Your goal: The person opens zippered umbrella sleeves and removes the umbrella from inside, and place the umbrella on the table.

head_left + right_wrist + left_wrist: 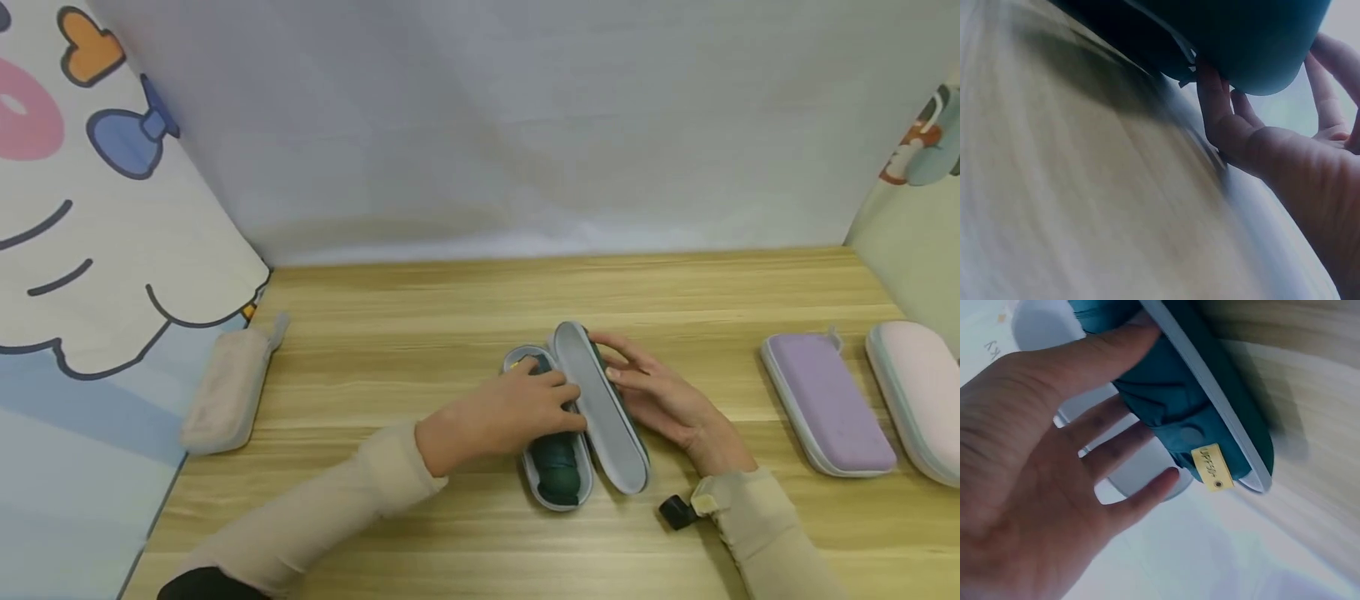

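A dark green hard case stands unzipped on the table, its grey-lined lid tipped up on the right. Inside its lower half lies a rolled dark green folding umbrella. A yellow tag with small print shows at one end of the umbrella. My left hand reaches over the umbrella and grips it, with the thumb along one side by the case rim and the fingers across the other. From the right, my right hand holds the lid's outer side between thumb and fingers; in the right wrist view the green lid rests against the fingertips.
A beige zip case lies at the table's left edge. At the right are a purple case and a pale pink case, close together. A pale cloth wall rises behind the wooden table.
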`<state>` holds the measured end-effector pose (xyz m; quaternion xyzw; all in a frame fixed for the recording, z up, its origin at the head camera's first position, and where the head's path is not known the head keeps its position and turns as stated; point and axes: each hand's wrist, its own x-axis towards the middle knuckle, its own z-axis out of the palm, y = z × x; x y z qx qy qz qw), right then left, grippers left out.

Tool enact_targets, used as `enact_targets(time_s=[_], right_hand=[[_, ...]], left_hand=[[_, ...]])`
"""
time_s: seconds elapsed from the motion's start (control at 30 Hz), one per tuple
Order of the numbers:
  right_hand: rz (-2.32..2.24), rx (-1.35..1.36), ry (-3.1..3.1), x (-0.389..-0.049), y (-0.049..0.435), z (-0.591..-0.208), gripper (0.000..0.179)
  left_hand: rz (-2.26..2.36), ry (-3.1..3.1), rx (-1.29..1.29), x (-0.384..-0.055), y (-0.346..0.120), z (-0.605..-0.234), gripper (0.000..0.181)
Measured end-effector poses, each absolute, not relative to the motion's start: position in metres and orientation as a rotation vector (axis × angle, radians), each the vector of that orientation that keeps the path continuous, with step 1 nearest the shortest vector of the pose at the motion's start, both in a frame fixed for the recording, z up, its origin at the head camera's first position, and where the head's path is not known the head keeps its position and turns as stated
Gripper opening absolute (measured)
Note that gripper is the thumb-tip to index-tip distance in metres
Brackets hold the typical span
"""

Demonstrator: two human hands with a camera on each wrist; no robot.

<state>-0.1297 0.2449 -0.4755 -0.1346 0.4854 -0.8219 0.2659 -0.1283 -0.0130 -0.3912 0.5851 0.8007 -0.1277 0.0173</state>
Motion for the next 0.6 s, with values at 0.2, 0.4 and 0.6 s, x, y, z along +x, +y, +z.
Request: enact_targets(time_s=[0.2,0.4,0.6], right_hand=[[-2.207,-0.395,1.286,-0.131,0.244,-0.475,0.047],[-2.147,-0.421,1.318,-0.131,0.246,-0.479,0.04],[-2.142,-0.4,1.305,-0.127,0.25,-0.48,0.036]], left_hand=[[-0.523,2.427,1.899,-0.131,-0.012,-0.391,0.056],[-0.528,2.328,1.957,-0.131,-0.006,-0.396,0.062],[-0.523,2.261,2.139,-0.132,-0.005,-0.402,0.055]])
